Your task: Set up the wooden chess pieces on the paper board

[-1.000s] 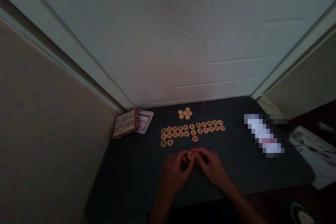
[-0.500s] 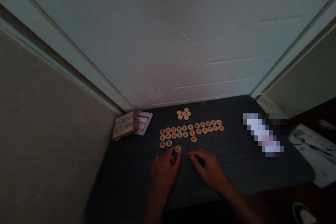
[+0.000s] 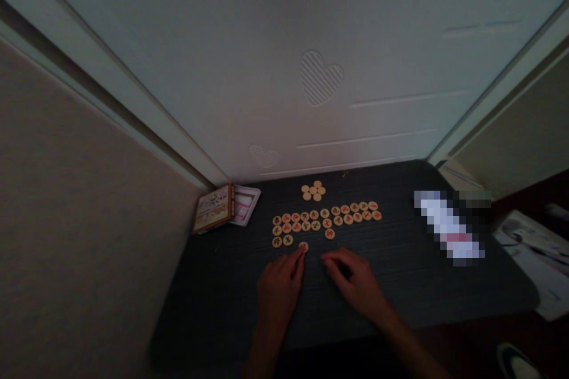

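Note:
A round wooden Chinese chess piece [image 3: 303, 247] with a red character lies at the fingertips of my left hand [image 3: 280, 284]. Its thumb and forefinger are closed together on the near edge of the piece. To the right, my right hand [image 3: 353, 281] is curled with thumb and forefinger tips together, and no piece shows between them. Beyond both hands, several face-up Chinese chess pieces [image 3: 315, 225] with red or black characters form two long rows. A red piece [image 3: 329, 234] and two black ones, including the leftmost piece [image 3: 277, 242], sit nearer in a partial third row.
Several blank-faced pieces [image 3: 313, 190] cluster farther back on the dark table [image 3: 213, 302]. At the left, an ornate box [image 3: 213, 208] leans over printed papers [image 3: 246, 204]. A blurred-out bright object [image 3: 448, 228] lies on the right. A white door [image 3: 377, 71] rises behind the table.
My left fingers have come together, and their tips now cover the near part of the red-character piece. The right hand has hardly moved. The view has shifted slightly.

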Available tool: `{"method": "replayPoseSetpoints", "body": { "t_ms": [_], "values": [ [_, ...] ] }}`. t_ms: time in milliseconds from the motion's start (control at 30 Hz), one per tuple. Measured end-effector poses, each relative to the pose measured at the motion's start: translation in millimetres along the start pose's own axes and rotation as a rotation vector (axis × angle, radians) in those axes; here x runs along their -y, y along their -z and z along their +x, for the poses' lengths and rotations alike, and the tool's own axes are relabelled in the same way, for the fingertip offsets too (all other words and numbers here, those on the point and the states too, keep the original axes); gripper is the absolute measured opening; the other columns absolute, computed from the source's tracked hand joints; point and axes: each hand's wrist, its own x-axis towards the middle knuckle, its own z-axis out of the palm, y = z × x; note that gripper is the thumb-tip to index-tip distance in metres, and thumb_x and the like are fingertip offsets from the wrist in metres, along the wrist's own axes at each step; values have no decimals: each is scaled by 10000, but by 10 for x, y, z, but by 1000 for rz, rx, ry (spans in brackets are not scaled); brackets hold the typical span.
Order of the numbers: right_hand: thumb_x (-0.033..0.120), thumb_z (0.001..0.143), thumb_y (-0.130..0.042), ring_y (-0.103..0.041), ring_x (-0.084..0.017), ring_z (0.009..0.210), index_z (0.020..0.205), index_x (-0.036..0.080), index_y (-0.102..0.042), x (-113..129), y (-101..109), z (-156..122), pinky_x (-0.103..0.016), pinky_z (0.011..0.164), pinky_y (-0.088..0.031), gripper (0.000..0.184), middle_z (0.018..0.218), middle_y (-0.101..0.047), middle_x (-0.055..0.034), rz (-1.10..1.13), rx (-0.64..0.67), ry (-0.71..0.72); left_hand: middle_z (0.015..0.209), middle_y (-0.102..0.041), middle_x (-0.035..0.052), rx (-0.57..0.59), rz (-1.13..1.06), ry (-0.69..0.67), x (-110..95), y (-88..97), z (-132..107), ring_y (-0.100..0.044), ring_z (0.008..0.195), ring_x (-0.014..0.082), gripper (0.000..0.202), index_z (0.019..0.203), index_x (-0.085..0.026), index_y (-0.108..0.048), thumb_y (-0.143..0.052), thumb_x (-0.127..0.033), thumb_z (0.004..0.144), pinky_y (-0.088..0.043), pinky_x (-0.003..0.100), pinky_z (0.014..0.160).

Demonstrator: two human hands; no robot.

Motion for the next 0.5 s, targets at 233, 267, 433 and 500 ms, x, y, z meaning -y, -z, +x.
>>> {"method": "replayPoseSetpoints", "body": {
  "t_ms": [233, 267, 433, 500],
  "values": [
    [277, 980, -564, -694, -165, 828, 1012, 248, -730, 15, 7, 0, -268, 770, -522, 172, 925, -746, -24, -24, 5, 14, 941, -793, 21, 16, 54, 85, 22, -58, 14, -731, 763, 174, 326, 1313, -291, -673, -512, -278, 1029, -525, 275, 723],
    [277, 981, -561, -695, -165, 828, 1013, 248, -730, 21, 10, 0, -268, 772, -523, 174, 927, -746, -26, -27, 5, 14, 970, -796, 23, 23, 54, 95, 20, -60, 20, -737, 778, 175, 338, 1333, -290, -659, -514, -271, 1028, -530, 273, 726],
    [274, 982, -562, -697, -169, 862, 1016, 243, -732, 21, 13, -6, -271, 802, -525, 176, 947, -749, -31, -19, 9, 7, 1052, -799, 33, 29, 50, 130, 12, -67, 45, -753, 814, 171, 356, 1355, -283, -643, -522, -254, 1021, -553, 260, 756],
    [277, 986, -559, -694, -164, 852, 1026, 243, -734, 16, 11, -5, -268, 795, -524, 183, 945, -749, -29, -8, 11, 0, 1036, -803, 33, 22, 54, 134, 14, -71, 45, -756, 798, 173, 354, 1349, -283, -648, -529, -255, 1016, -558, 257, 748]
  ]
}}
